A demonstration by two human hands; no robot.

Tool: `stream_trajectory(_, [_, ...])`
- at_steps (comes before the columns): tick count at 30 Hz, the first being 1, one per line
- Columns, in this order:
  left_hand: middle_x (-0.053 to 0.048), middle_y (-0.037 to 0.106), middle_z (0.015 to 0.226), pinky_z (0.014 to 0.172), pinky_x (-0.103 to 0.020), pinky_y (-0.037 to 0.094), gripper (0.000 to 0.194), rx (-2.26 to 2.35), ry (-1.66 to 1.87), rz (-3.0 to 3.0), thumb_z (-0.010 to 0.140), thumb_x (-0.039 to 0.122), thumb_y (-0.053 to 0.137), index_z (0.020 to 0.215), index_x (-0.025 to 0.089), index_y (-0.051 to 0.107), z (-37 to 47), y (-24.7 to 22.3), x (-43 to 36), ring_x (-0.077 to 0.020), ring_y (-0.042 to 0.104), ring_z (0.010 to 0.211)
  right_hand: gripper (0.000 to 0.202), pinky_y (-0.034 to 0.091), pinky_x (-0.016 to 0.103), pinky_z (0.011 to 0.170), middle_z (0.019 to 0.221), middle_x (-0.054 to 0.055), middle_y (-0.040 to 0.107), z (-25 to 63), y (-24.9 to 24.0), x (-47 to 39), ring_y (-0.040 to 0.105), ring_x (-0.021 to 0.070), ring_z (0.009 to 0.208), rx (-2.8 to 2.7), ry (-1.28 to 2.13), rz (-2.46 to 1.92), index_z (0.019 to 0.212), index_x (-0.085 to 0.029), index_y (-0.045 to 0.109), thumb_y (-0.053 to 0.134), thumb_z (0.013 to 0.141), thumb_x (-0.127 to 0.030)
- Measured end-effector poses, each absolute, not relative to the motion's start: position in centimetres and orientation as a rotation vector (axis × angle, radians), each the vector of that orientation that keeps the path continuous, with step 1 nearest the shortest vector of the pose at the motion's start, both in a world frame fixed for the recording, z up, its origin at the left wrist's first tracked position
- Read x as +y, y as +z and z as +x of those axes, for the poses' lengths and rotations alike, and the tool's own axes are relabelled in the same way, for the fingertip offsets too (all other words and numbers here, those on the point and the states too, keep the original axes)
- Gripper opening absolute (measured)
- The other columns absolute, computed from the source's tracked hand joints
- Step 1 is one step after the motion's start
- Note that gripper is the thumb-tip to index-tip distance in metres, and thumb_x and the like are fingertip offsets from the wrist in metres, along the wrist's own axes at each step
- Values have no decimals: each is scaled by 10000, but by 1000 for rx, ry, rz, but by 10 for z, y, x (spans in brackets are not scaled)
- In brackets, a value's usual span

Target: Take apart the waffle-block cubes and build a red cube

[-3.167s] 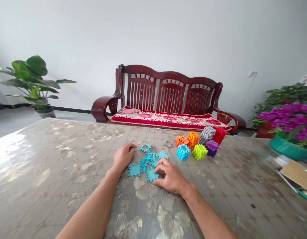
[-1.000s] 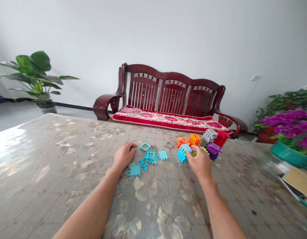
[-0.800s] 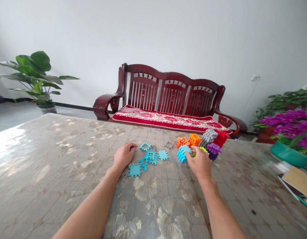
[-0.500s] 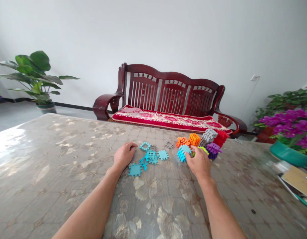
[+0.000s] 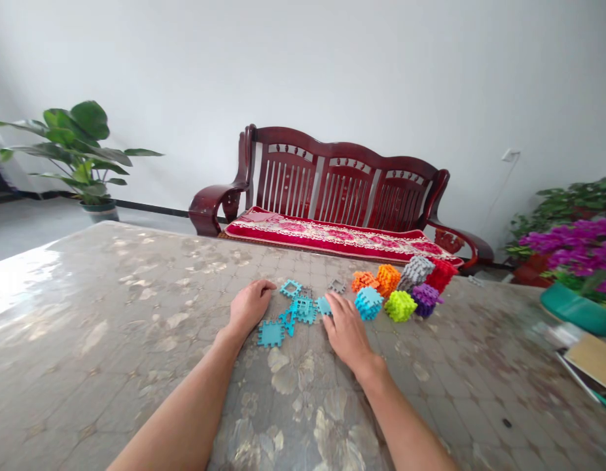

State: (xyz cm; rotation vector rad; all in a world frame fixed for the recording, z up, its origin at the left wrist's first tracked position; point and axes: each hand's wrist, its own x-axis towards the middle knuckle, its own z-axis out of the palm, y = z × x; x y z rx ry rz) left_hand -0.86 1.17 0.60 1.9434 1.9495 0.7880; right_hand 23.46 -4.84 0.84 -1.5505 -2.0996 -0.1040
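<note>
On the desk [image 5: 111, 366], the right hand [image 5: 347, 330], just off the blue cube [image 5: 369, 303], is touching a blue tile [image 5: 323, 305], shifting work there; its grip is looking unclear; left hand [image 5: 250, 306] lying slack.

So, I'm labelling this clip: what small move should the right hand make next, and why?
Probably pinch the light-blue notched tile with the right hand: its fingers cover the tile's right side, and the blue tile stack stands to the right.

two hands [image 5: 252, 305], two orange clusters [image 5: 388, 280], five other-coloured blocks [image 5: 400, 306], one bench [image 5: 343, 196], three plants [image 5: 80, 149]
</note>
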Motion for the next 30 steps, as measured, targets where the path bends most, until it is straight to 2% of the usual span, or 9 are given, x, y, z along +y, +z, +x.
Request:
stream_trajectory(4, [4,725,1099,793,-263,460,305,1965,775,1929,860,259,436,1008,277,702,-8,6,11,-200,655,1003,433,388,446,1052,1377,162,555,233,1,-40,492,285,1264,-2111,-88,-1678,1312,-145,570,549,899,-273])
stream_trajectory(10, [0,724,1103,797,-266,464,303,1964,779,1934,860,258,436,1005,273,702,-8,7,11,-204,654,1001,326,409,368,1012,1221,89,664,235,6,-42,569,238,1144,-2069,-22,-1684,1178,-194,647,582,867,-269])
stream_trajectory(14, [-5,726,1090,793,-271,459,307,1957,767,1935,860,259,429,1005,269,699,-8,7,11,-210,655,1005,403,412,353,986,1217,91,668,239,11,-52,579,243,1127,-2029,-46,-1710,1212,-190,618,627,816,-260])
stream_trajectory(19, [-6,723,1094,793,-269,452,310,1953,776,1931,861,263,425,1008,270,697,-8,8,10,-206,653,1005,345,425,349,936,1123,95,705,241,12,-59,607,251,1064,-2017,-104,-1784,1157,-192,638,633,821,-269])
stream_trajectory(24, [-1,725,1086,782,-268,453,310,1957,775,1928,860,268,423,1002,275,699,-8,9,9,-205,654,998,382,447,327,879,1106,75,712,239,14,-62,623,241,997,-1965,-150,-1753,1176,-195,625,633,795,-218])
stream_trajectory(30, [-2,723,1089,773,-266,457,318,1970,762,1931,860,271,420,1011,282,700,-8,9,10,-207,651,997,448,444,359,888,1094,100,710,260,34,-57,611,247,961,-1816,-318,-1579,1226,-165,608,618,802,-310])
